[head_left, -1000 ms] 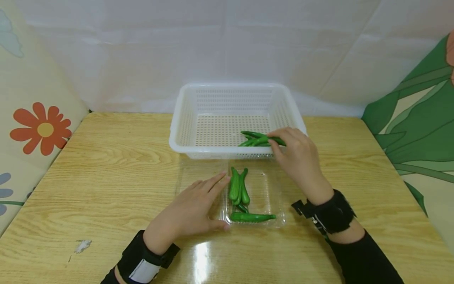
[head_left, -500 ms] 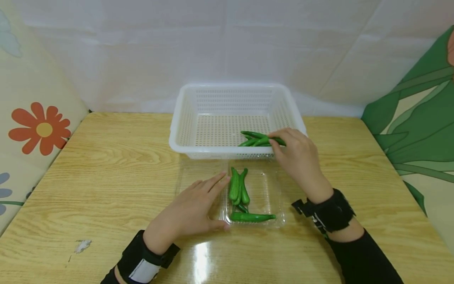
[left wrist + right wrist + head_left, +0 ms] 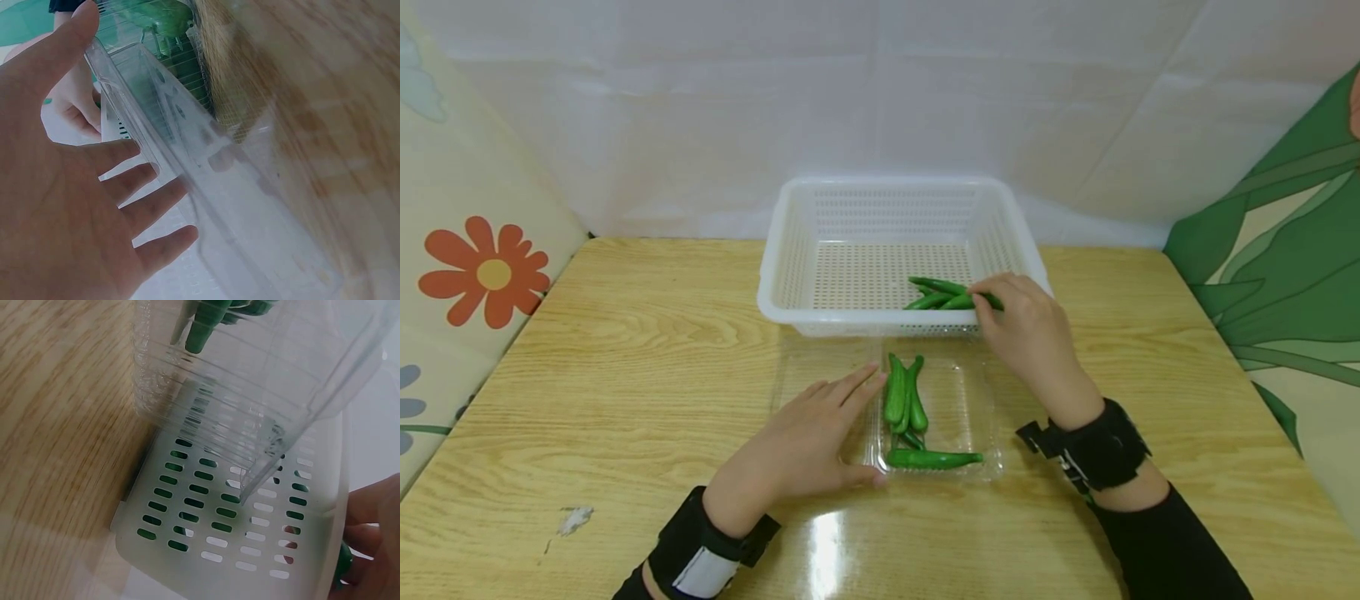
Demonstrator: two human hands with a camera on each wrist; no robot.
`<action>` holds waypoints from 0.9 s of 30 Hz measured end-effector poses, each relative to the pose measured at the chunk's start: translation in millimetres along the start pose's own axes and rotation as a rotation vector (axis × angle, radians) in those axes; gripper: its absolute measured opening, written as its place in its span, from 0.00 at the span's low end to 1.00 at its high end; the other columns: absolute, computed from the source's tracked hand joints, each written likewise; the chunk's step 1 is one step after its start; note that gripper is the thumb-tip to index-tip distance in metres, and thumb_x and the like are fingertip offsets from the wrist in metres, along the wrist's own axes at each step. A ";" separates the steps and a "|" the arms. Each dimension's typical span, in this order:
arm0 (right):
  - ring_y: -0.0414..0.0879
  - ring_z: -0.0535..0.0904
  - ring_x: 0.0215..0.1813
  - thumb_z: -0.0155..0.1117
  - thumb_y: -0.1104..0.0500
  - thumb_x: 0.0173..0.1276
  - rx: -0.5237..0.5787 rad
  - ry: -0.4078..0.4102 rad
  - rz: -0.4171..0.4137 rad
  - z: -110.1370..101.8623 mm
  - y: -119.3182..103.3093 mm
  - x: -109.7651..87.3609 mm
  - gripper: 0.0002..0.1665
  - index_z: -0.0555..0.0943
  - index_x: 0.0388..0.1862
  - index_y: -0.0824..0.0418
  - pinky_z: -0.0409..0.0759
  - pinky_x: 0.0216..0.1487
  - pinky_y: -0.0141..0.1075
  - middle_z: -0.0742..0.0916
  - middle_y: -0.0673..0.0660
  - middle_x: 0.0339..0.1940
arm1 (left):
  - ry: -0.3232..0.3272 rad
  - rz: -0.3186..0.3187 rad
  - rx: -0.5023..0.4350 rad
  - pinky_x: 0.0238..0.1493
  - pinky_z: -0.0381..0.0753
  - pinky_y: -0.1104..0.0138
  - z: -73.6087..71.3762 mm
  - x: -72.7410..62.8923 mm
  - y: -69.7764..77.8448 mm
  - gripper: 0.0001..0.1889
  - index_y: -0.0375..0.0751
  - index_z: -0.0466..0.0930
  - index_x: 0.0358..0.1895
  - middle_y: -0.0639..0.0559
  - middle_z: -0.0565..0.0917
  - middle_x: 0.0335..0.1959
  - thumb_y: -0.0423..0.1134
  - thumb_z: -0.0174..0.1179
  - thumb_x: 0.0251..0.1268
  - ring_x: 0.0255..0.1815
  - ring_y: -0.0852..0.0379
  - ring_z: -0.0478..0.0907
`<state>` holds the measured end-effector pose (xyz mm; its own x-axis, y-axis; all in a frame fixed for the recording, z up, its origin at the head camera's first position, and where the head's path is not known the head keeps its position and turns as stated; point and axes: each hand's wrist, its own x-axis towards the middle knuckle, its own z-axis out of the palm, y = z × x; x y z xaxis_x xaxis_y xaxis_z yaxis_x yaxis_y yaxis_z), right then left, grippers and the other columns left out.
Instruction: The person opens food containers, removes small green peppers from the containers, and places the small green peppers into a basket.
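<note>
Several green chili peppers lie at the front right of a white perforated basket. My right hand reaches over the basket's front rim, thumb and fingertips pinching a green chili pepper there. In the right wrist view the basket wall hides most of those fingers. Nearer me sits a hinged clear plastic box, laid open; its right half bears several green chili peppers. My left hand spreads over the left half, fingertips and thumb touching the middle edge, as the left wrist view also shows.
The wooden table extends to both sides of the box and basket. A white cloth hangs behind. Printed panels stand left and right. A worn patch marks the tabletop at front left.
My right hand's fingers shift very slightly among the peppers in the basket, and one pepper there moves a little to the right. My left hand and the peppers in the box stay put.
</note>
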<state>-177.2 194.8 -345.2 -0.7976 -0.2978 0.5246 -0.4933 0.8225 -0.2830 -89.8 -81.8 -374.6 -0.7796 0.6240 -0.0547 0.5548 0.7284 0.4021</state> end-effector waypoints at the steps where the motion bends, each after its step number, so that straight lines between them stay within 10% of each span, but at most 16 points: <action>1: 0.59 0.82 0.44 0.65 0.68 0.68 -0.003 -0.001 0.000 0.2 0.2 -0.1 0.08 0.85 0.44 0.69 0.83 0.41 0.50 0.87 0.65 0.43 | -0.001 -0.001 0.001 0.75 0.54 0.49 0.1 0.0 -0.1 0.59 0.45 0.45 0.81 0.49 0.48 0.81 0.69 0.66 0.51 0.76 0.46 0.56; 27: 0.58 0.82 0.41 0.65 0.68 0.67 -0.029 0.047 -0.031 0.7 -0.8 0.7 0.07 0.86 0.42 0.67 0.82 0.37 0.48 0.88 0.64 0.41 | 0.006 -0.001 0.000 0.75 0.55 0.48 0.3 -0.4 0.4 0.59 0.45 0.45 0.81 0.49 0.49 0.81 0.69 0.66 0.51 0.76 0.45 0.57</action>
<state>-177.6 193.7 -345.2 -0.7646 -0.3012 0.5698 -0.5068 0.8271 -0.2429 -89.2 -81.7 -374.7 -0.7816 0.6218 -0.0497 0.5543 0.7288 0.4019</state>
